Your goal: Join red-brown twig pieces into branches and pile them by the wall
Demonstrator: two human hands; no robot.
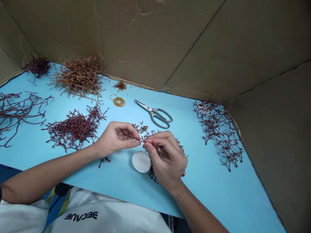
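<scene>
My left hand (116, 137) is closed in a pinch on a thin reddish-brown twig (139, 139) in the middle of the view. The fingertips of my right hand (167, 155) pinch the twig's other end, almost touching the left fingertips. Just below the hands stands a small round whitish dish (141, 161). Short cut twig pieces (143, 128) lie beyond the fingers, and more are partly hidden under my right hand. A small dark twig piece (104, 160) rests below my left wrist.
Scissors (155, 113) lie beyond my hands, beside yellow rubber bands (119, 101). Left are a dark twig pile (75, 127), a brown twig heap (81, 76) and long branching stems (19, 110). Forked twigs (218, 132) spread at right. Cardboard walls (157, 42) border the blue tabletop (209, 187).
</scene>
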